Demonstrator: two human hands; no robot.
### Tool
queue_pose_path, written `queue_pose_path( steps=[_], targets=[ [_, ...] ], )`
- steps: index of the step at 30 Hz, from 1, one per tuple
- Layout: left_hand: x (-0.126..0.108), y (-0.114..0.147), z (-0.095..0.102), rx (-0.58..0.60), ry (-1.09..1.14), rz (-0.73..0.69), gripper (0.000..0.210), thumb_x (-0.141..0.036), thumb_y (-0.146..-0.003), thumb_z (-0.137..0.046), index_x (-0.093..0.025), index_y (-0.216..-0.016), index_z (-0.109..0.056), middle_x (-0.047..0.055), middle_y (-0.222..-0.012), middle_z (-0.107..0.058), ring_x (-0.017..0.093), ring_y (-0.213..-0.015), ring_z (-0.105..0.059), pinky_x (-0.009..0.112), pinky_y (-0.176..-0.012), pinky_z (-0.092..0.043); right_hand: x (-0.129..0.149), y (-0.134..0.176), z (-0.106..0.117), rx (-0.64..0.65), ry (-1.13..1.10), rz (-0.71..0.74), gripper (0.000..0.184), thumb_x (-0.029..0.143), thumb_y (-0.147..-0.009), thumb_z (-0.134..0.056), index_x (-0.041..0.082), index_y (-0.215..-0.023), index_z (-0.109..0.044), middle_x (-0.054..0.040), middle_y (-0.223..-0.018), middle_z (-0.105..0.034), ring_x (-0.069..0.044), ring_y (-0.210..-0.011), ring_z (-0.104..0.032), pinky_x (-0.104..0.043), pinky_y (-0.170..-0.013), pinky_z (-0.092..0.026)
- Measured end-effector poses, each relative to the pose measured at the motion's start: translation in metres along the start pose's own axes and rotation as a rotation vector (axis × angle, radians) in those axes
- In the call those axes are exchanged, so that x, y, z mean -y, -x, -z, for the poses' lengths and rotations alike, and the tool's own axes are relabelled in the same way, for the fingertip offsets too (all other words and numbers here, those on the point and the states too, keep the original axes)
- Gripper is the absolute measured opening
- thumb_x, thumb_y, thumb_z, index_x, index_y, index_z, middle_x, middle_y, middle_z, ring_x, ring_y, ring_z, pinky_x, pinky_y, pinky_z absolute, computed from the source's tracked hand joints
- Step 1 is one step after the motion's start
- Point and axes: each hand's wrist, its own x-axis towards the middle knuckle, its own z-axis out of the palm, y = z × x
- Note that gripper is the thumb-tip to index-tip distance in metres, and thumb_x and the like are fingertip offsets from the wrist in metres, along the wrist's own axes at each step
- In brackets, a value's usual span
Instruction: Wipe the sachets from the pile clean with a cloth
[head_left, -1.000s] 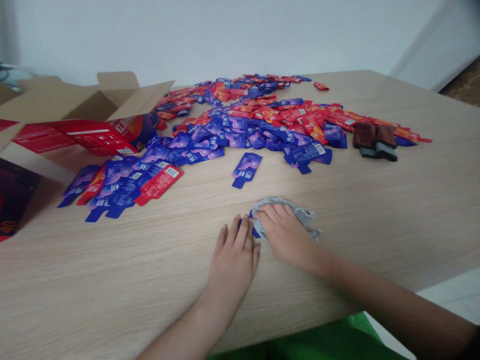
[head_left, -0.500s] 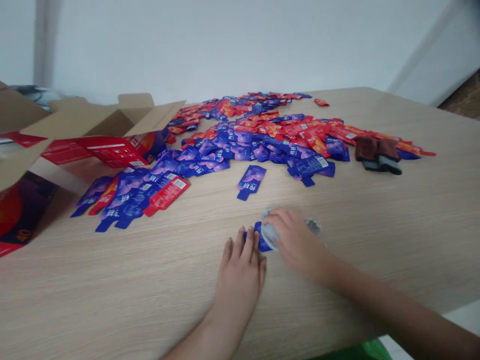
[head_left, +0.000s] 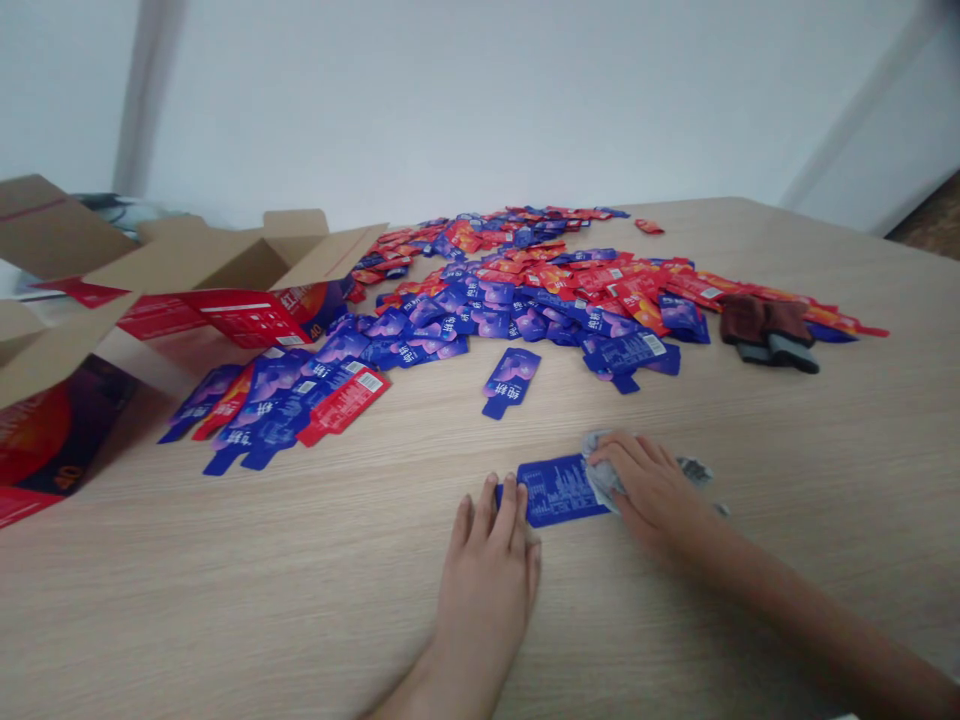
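A blue flat packet (head_left: 561, 490) with small white print lies on the table in front of me. My left hand (head_left: 489, 565) rests flat with fingers stretched out, its fingertips pressing on the packet's narrow tab end. My right hand (head_left: 651, 487) is closed around a crumpled grey-white cloth (head_left: 602, 475), which touches the packet's right end and covers part of it. Some of the cloth pokes out to the right of the hand. Just beyond lies a single blue packet (head_left: 513, 381) with its tab toward me.
Heaped blue and red packets (head_left: 487, 300) spread across the back of the wooden table (head_left: 315, 590). Open cardboard boxes (head_left: 247, 318) stand at the left beside overlapping packets (head_left: 274, 410). Brown and grey fabric items (head_left: 769, 330), perhaps socks, lie at the right.
My right hand has slid the cloth to the right along the packet, uncovering more of its printed face. My left hand still holds down the tab end. The view has shifted slightly.
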Motion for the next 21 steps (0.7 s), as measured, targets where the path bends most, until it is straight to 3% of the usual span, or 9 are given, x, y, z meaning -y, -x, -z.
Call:
queue_pose_path(
  steps=[6, 11, 15, 18, 21],
  targets=[
    [0.002, 0.001, 0.001, -0.015, -0.025, -0.024, 0.045, -0.023, -0.094, -0.040, -0.016, -0.135, -0.054, 0.003, -0.145, -0.049, 0.027, -0.133, -0.046, 0.046, -0.103, -0.048, 0.050, -0.005, -0.021, 0.049, -0.073, 0.126, 0.038, 0.003, -0.078, -0.045, 0.019, -0.109, -0.061, -0.0083, -0.113, -0.060, -0.025, -0.101, -0.047, -0.042, -0.089, -0.037],
    [0.001, 0.001, 0.001, -0.055, -0.045, -0.023, 0.047, -0.023, -0.093, -0.038, -0.014, -0.137, -0.052, 0.003, -0.144, -0.050, 0.026, -0.131, -0.048, 0.045, -0.101, -0.050, 0.014, 0.007, -0.014, 0.036, -0.043, 0.008, 0.045, -0.004, -0.067, -0.043, 0.017, -0.103, -0.061, -0.0106, -0.112, -0.059, -0.026, -0.101, -0.048, -0.043, -0.087, -0.039],
    [0.000, 0.001, -0.001, -0.089, -0.057, -0.023, 0.046, -0.022, -0.093, -0.037, -0.015, -0.135, -0.054, 0.003, -0.143, -0.051, 0.026, -0.130, -0.050, 0.044, -0.099, -0.051, -0.002, -0.007, 0.006, 0.028, -0.027, -0.027, 0.035, 0.000, -0.074, -0.042, 0.017, -0.099, -0.060, -0.0112, -0.105, -0.060, -0.026, -0.097, -0.049, -0.045, -0.086, -0.041],
    [0.001, 0.000, -0.001, -0.093, -0.054, -0.026, 0.044, -0.024, -0.094, -0.037, -0.015, -0.132, -0.057, 0.004, -0.141, -0.054, 0.027, -0.129, -0.050, 0.046, -0.098, -0.052, 0.022, -0.025, 0.005, -0.031, -0.088, 0.047, 0.035, 0.004, -0.079, -0.044, 0.016, -0.108, -0.058, -0.0110, -0.112, -0.059, -0.024, -0.104, -0.050, -0.043, -0.092, -0.041],
    [0.003, 0.000, -0.001, -0.076, -0.035, -0.040, 0.040, -0.029, -0.095, -0.039, -0.018, -0.125, -0.064, 0.003, -0.136, -0.059, 0.027, -0.129, -0.051, 0.046, -0.099, -0.051, 0.052, -0.031, -0.013, -0.016, -0.081, 0.163, 0.043, 0.006, -0.081, -0.046, 0.016, -0.122, -0.055, -0.0109, -0.119, -0.060, -0.024, -0.108, -0.050, -0.040, -0.093, -0.041]
  ],
)
